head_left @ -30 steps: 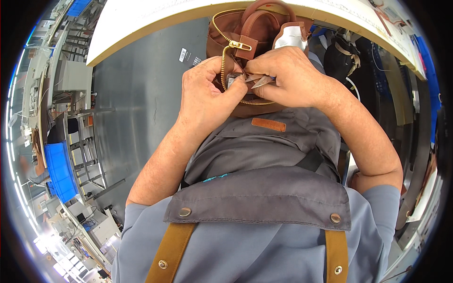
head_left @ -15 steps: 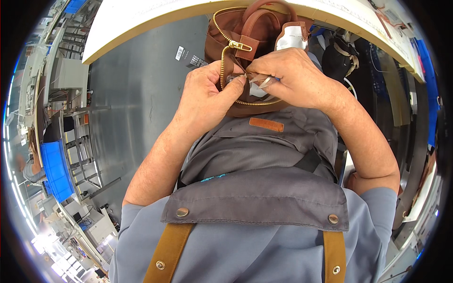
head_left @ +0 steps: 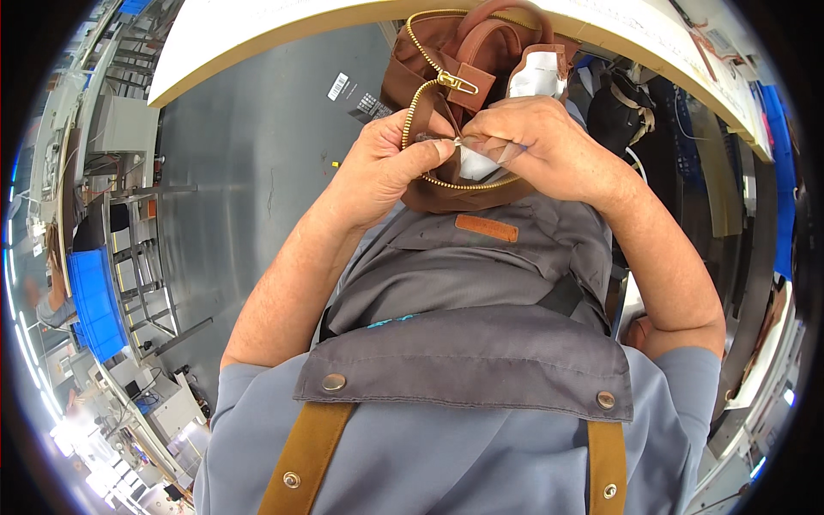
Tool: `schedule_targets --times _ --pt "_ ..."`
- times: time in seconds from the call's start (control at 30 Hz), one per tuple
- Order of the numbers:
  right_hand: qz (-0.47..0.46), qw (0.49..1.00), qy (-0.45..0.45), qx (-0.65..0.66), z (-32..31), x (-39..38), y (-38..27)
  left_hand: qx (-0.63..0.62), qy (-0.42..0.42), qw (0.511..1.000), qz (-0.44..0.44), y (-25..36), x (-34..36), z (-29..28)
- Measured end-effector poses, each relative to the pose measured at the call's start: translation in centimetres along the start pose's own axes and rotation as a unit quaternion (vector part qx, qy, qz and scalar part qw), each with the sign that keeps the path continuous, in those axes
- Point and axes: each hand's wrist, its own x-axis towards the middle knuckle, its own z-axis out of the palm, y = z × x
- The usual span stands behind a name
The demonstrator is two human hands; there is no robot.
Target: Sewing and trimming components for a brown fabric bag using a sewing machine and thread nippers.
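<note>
Bag (head_left: 446, 184): soft brown cloth, floppy, light, I judge.
Hold: my left hand (head_left: 386, 167) and right hand (head_left: 536, 142) pinch together at its brass zipper (head_left: 412, 116).

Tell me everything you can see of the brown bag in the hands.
The brown bag looks like leather or a stiff leather-like cloth, with a gold zipper running open around its mouth and a rounded handle on top. A white paper wad shows inside. It is held against the table edge, above the grey apron. The left hand and right hand pinch it at the zipper line.
</note>
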Motion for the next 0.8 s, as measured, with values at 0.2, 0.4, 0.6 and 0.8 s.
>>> schedule_targets --times 0.2,0.4,0.6,0.8 --pt "0.040 0.999 -0.014 0.034 -0.6 -0.2 -0.5 0.122 -0.003 0.993 0.006 0.8 -0.1 0.6" --pt "0.128 0.989 -0.035 0.064 -0.5 0.3 -1.2 0.186 0.004 0.982 -0.002 0.8 -0.1 0.5" --pt "0.070 0.996 -0.005 0.051 -0.1 -0.1 -1.0 0.019 -0.033 0.999 0.002 -0.7 0.2 -0.2" --pt "0.050 0.998 -0.004 0.036 -0.2 -0.3 -1.1 -0.083 -0.040 0.996 -0.002 -2.0 0.6 -0.3"
